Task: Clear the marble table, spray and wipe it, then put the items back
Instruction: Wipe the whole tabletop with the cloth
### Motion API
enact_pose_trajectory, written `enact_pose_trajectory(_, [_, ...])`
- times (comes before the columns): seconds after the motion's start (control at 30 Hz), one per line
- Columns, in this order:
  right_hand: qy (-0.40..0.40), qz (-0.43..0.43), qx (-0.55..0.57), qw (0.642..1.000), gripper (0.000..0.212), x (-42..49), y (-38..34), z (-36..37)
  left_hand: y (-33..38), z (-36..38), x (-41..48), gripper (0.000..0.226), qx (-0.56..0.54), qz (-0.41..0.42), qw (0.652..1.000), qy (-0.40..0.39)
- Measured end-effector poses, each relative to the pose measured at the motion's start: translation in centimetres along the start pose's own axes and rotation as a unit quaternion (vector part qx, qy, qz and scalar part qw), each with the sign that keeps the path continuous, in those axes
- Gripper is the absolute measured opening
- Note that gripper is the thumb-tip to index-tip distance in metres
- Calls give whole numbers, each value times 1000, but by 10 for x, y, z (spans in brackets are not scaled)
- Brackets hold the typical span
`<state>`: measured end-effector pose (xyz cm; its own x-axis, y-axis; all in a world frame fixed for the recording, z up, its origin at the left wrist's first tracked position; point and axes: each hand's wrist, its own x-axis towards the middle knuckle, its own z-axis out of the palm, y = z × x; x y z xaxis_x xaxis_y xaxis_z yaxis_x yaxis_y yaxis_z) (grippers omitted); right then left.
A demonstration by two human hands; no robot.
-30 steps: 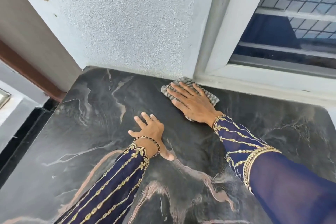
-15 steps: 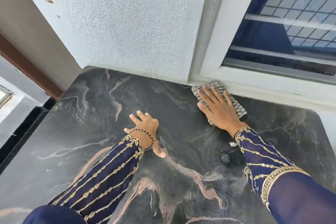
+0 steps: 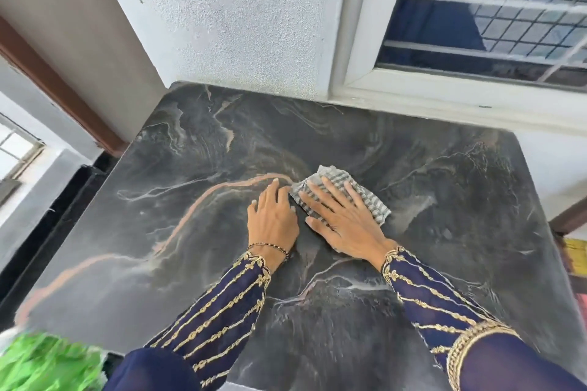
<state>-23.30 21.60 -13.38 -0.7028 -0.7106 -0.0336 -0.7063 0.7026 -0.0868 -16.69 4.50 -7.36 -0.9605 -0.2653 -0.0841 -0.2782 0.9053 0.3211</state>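
R hand (image 3: 344, 221) flat, fingers spread on striped cloth (image 3: 365, 197); L hand (image 3: 273, 219) flat beside it, marble table (image 3: 190, 232)

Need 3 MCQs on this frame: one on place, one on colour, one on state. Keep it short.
1. Where is the cloth?
A. against the window frame
B. near the middle of the table
C. on the floor

2. What colour are the sleeves?
A. red
B. white
C. navy with gold trim

3. How is the right hand on the cloth?
A. flat, fingers spread
B. fist bunching it
C. lifted clear

Key: 1 B, it lies mid-table, away from the wall; 2 C, dark blue fabric with gold embroidery; 3 A, palm pressed down, fingers splayed. The left hand rests on the marble just beside it.
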Motion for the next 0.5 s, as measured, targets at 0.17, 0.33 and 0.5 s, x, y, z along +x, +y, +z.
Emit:
enact_pose_trajectory(0.17, [-7,-44,5,999,58,-77,-75,8,-26,-8,-86,42,-39,26,999,25])
enact_pose_trajectory(0.33, [-20,-86,14,996,56,-139,-133,11,-41,-20,-126,36,-28,45,999,4])
enact_pose_trajectory(0.5, [-40,-81,15,996,56,-199,-163,12,-39,-28,-149,32,-22,55,998,-17])
